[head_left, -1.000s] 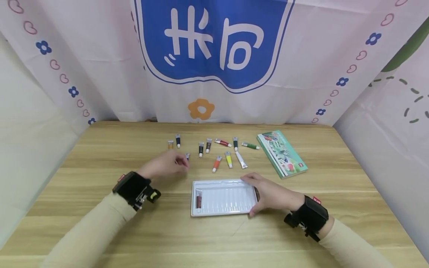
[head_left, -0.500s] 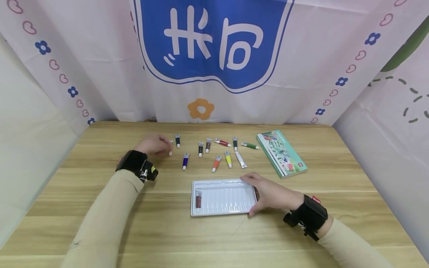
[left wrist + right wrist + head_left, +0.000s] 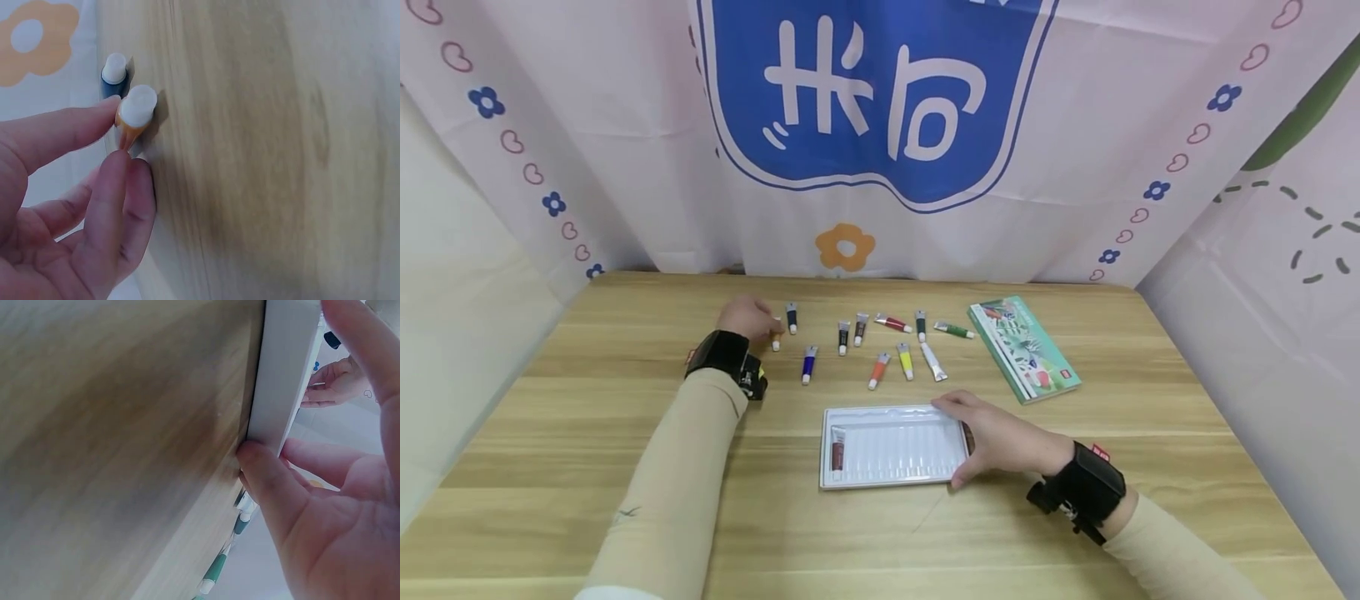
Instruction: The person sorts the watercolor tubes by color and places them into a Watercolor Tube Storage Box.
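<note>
My left hand (image 3: 748, 318) pinches a small ochre paint tube (image 3: 129, 132) with a white cap between thumb and fingers, at the back left of the table. Right behind it lies a dark blue-green tube (image 3: 114, 75). My right hand (image 3: 1003, 437) grips the right end of a white plastic tray (image 3: 895, 457) with narrow ridged slots. Its fingers and thumb press the tray's white side wall (image 3: 278, 375) in the right wrist view. One dark red tube (image 3: 838, 454) lies in the leftmost slot.
Several tubes lie behind the tray, among them a blue one (image 3: 808, 365), an orange one (image 3: 878, 371), a yellow one (image 3: 905, 362) and a white one (image 3: 934, 362). A teal illustrated box (image 3: 1024, 350) lies at the right. A printed curtain (image 3: 715, 225) hangs along the back edge.
My left hand has moved from beside the blue tube back and left to the ochre tube, which it now pinches. The right hand stays on the tray.
</note>
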`<state>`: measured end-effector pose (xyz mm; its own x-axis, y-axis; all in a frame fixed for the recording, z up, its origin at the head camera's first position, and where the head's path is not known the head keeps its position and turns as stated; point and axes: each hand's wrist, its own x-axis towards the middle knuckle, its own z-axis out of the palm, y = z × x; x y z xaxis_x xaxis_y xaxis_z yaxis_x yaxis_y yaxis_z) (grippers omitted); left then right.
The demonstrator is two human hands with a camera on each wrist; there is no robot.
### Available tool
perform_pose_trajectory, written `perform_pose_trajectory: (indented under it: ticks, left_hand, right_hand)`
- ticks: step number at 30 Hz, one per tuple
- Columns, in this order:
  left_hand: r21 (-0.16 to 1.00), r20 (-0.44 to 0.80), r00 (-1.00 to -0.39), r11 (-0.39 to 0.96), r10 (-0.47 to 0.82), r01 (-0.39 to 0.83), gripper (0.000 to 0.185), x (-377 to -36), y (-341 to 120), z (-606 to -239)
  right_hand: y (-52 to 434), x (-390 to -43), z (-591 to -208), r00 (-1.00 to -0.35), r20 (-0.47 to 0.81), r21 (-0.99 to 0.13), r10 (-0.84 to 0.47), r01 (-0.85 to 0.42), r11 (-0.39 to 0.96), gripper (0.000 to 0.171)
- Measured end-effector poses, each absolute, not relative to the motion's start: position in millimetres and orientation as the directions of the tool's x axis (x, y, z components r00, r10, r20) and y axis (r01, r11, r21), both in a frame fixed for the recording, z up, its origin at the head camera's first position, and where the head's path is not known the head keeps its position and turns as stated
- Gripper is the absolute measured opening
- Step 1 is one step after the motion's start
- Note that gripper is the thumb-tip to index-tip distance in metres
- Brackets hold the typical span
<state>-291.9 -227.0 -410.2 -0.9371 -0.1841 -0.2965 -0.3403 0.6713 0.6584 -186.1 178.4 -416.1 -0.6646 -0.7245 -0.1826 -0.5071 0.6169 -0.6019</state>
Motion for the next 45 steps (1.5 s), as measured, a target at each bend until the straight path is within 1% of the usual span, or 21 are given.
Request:
perform_pose_trajectory:
  ticks: [2, 4, 10, 12, 18, 22, 26, 33, 38, 45]
  left_hand:
    - [0.654, -0.301, -0.933, 0.67, -0.197, -0.352, 0.048, -291, -227, -411]
    - [0.646, -0.295, -0.935, 0.679, -0.199, -0.349, 0.049, -290, -228, -412]
    - [0.64, -0.261, -0.948, 0.703, -0.181, -0.31, 0.034, -282, -230, -419]
    - [0.654, -0.263, -0.947, 0.688, -0.185, -0.315, 0.033, -278, -230, -421]
    - [0.694, -0.268, -0.943, 0.64, -0.197, -0.331, 0.039, -271, -226, -420]
    - [0.732, -0.276, -0.945, 0.599, -0.177, -0.326, 0.036, -272, -226, -420]
    - [0.75, -0.27, -0.95, 0.584, -0.156, -0.309, 0.037, -273, -229, -421]
    - [0.785, -0.233, -0.968, 0.569, -0.093, -0.244, 0.04, -262, -231, -415]
    - [0.817, -0.228, -0.973, 0.539, -0.026, -0.205, 0.037, -246, -224, -405]
    - [0.858, -0.217, -0.972, 0.492, 0.089, -0.147, 0.032, -226, -207, -397]
  right_hand:
    - [178, -185, -416, -0.666, -0.182, -0.602, -0.723, -0.506, 0.618, 0.108]
    - [177, -184, -417, -0.669, -0.187, -0.602, -0.719, -0.501, 0.622, 0.108]
    - [178, -179, -423, -0.662, -0.202, -0.606, -0.721, -0.494, 0.623, 0.108]
    - [177, -177, -424, -0.66, -0.208, -0.609, -0.722, -0.49, 0.624, 0.108]
    - [178, -178, -425, -0.659, -0.198, -0.603, -0.726, -0.502, 0.62, 0.109]
    - [179, -180, -423, -0.654, -0.183, -0.6, -0.734, -0.517, 0.611, 0.11]
    - [178, -181, -421, -0.66, -0.197, -0.595, -0.724, -0.507, 0.624, 0.11]
    - [177, -183, -419, -0.669, -0.202, -0.592, -0.716, -0.499, 0.633, 0.109]
    - [178, -184, -416, -0.667, -0.188, -0.588, -0.721, -0.512, 0.626, 0.11]
    - [177, -186, -414, -0.669, -0.199, -0.586, -0.717, -0.505, 0.634, 0.108]
